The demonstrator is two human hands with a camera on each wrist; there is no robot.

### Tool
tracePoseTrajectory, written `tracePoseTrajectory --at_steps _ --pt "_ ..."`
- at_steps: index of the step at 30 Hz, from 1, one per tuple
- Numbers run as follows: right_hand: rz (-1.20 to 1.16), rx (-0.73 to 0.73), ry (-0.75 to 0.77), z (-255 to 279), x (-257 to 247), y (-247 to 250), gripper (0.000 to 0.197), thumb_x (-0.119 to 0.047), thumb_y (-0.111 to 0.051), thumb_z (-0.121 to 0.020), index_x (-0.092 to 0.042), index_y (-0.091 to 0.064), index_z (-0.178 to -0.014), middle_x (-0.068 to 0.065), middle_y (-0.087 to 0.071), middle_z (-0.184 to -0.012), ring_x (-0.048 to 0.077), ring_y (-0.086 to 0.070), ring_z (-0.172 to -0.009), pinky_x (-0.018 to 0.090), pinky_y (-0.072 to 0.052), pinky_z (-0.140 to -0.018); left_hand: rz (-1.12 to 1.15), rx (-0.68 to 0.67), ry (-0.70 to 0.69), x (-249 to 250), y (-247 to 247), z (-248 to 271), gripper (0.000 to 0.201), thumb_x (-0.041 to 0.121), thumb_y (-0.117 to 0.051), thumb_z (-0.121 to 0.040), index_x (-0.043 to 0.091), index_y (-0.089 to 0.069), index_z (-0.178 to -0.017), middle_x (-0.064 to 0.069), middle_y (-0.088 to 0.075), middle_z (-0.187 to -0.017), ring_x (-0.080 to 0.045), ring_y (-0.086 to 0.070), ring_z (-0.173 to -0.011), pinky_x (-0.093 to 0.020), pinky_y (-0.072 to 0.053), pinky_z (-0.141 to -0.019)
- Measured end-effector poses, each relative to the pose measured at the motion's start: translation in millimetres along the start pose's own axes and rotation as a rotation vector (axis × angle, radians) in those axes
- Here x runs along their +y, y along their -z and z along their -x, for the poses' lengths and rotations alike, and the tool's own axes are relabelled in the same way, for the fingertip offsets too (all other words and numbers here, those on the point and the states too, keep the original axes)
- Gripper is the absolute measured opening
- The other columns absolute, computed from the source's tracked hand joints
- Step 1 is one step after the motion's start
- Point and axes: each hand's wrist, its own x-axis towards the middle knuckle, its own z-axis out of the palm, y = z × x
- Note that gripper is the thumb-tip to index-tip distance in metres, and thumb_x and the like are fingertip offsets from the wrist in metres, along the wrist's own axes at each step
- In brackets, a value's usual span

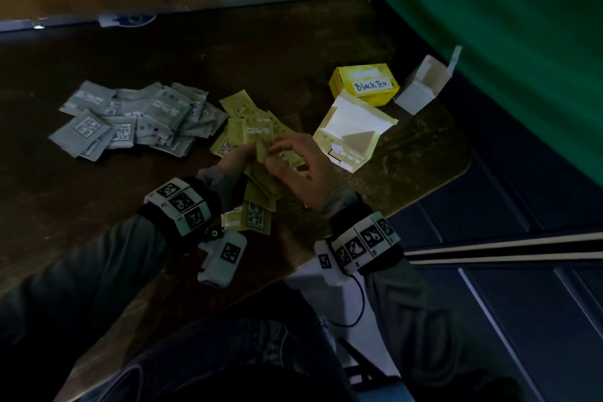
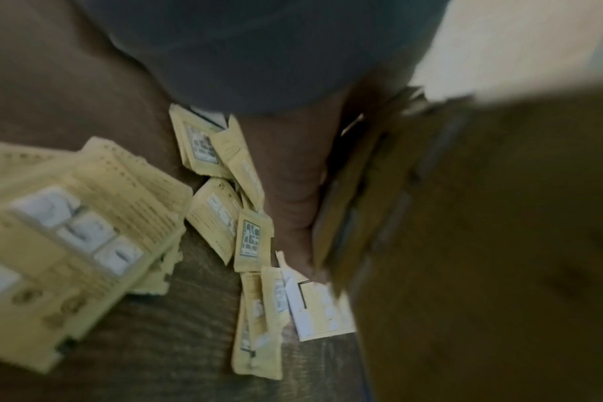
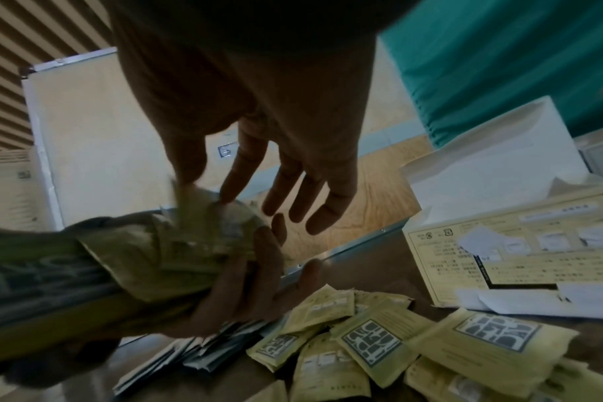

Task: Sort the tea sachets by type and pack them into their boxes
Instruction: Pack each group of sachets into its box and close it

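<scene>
Sorted into two piles: grey sachets (image 1: 130, 121) far left of open yellow box (image 1: 352, 134), yellow sachets (image 1: 251, 127) just left. Left hand (image 1: 235, 157) gripping yellow stack (image 1: 261, 179), right hand (image 1: 293, 166) pinching one. Nothing boxed yet.

We hold a stack of yellow sachets (image 1: 261, 179) in our left hand (image 1: 236, 158), while our right hand (image 1: 300, 166) pinches the top one with thumb and forefinger. More yellow sachets (image 1: 251, 121) lie loose on the dark wooden table (image 1: 228, 52) just beyond, and a grey sachet pile (image 1: 137, 117) sits further left. To the right stand an open yellow box (image 1: 354, 130), a "Black Tea" box (image 1: 365, 85) and an open white box (image 1: 422, 85).
</scene>
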Motion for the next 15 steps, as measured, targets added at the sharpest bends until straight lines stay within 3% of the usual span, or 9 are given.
tracePoseTrajectory --at_steps 1,2,4,6,8,10,11,13,15 --pt "0.022 -0.015 0.006 -0.8 2.2 -1.1 0.027 -0.029 -0.065 -0.082 -0.006 -0.067 -0.096 0.004 -0.057 -0.118 0.013 -0.052 -0.108 0.029 -0.046 -0.087 0.054 0.024 -0.016 0.5 1.0 -1.2 0.028 0.017 -0.033 -0.098 0.008 -0.056 -0.084 -0.011 -0.058 -0.08 -0.012 -0.062 -0.059 -0.021 -0.049 -0.052" --pt "0.039 -0.034 0.001 -1.0 5.8 -2.5 0.024 -0.025 -0.067 -0.08 -0.004 -0.069 -0.091 0.005 -0.059 -0.12 0.015 -0.053 -0.108 0.032 -0.048 -0.088 0.094 0.028 0.004 2.6 2.7 -0.9 0.028 0.019 -0.036 -0.096 0.008 -0.056 -0.08 -0.012 -0.06 -0.076 -0.012 -0.062 -0.052 -0.021 -0.047 -0.05" --pt "0.027 -0.078 -0.025 1.1 9.1 -3.8 0.019 -0.022 -0.071 -0.078 -0.004 -0.068 -0.083 0.004 -0.06 -0.123 0.018 -0.057 -0.109 0.038 -0.052 -0.086 0.125 0.041 0.025 4.8 3.7 -3.5 0.023 0.019 -0.04 -0.094 0.006 -0.057 -0.086 -0.014 -0.063 -0.079 -0.017 -0.064 -0.063 -0.024 -0.047 -0.058" --pt "-0.022 -0.087 -0.07 4.5 6.0 -2.0 0.027 -0.03 -0.076 -0.072 -0.009 -0.065 -0.086 0.003 -0.06 -0.125 0.016 -0.056 -0.112 0.032 -0.052 -0.086 0.069 -0.013 0.027 6.0 2.6 -1.8 0.022 0.013 -0.037 -0.096 0.005 -0.057 -0.091 -0.01 -0.063 -0.07 -0.01 -0.065 -0.059 -0.017 -0.049 -0.052" --pt "-0.024 -0.109 -0.141 6.4 -0.5 0.3 0.066 -0.039 -0.086 -0.058 -0.014 -0.056 -0.111 0.002 -0.052 -0.131 0.015 -0.049 -0.119 0.03 -0.048 -0.095 0.03 -0.045 0.096 5.9 1.5 3.2 0.03 0.018 -0.036 -0.097 0.002 -0.059 -0.085 -0.008 -0.067 -0.059 -0.013 -0.065 -0.048 -0.016 -0.05 -0.044" --pt "0.086 -0.25 -0.207 5.6 -5.9 -1.4 0.12 -0.039 -0.092 -0.045 -0.015 -0.026 -0.142 0.005 -0.032 -0.147 0.019 -0.034 -0.134 0.036 -0.036 -0.109 -0.016 -0.039 0.098 6.9 0.6 3.7 0.031 0.025 -0.041 -0.096 0.002 -0.061 -0.092 -0.013 -0.072 -0.076 -0.024 -0.069 -0.066 -0.026 -0.056 -0.06" --pt "0.151 -0.321 -0.211 4.8 -7.0 -4.8 0.137 -0.04 -0.093 -0.042 -0.016 -0.009 -0.148 0.005 -0.022 -0.153 0.022 -0.026 -0.139 0.039 -0.03 -0.113 -0.04 -0.029 0.085 7.9 -0.9 3.4 0.032 0.028 -0.042 -0.095 0.002 -0.062 -0.095 -0.015 -0.071 -0.085 -0.028 -0.067 -0.076 -0.03 -0.055 -0.069" --pt "0.222 -0.378 -0.197 3.0 -5.5 -9.6 0.151 -0.041 -0.093 -0.039 -0.017 0.009 -0.149 0.007 -0.02 -0.154 0.025 -0.022 -0.141 0.043 -0.025 -0.116 -0.033 -0.051 0.065 8.5 -4.2 4.2 0.033 0.032 -0.043 -0.095 0.007 -0.063 -0.087 -0.009 -0.069 -0.074 -0.025 -0.063 -0.069 -0.028 -0.052 -0.064" --pt "0.242 -0.334 -0.157 0.2 0.7 -8.7 0.147 -0.038 -0.093 -0.042 -0.013 0.004 -0.149 0.009 -0.035 -0.146 0.027 -0.035 -0.134 0.045 -0.032 -0.112 0.006 -0.114 0.09 7.3 -8.9 6.5 0.035 0.037 -0.044 -0.093 0.008 -0.063 -0.086 -0.008 -0.066 -0.07 -0.022 -0.061 -0.063 -0.026 -0.051 -0.059"
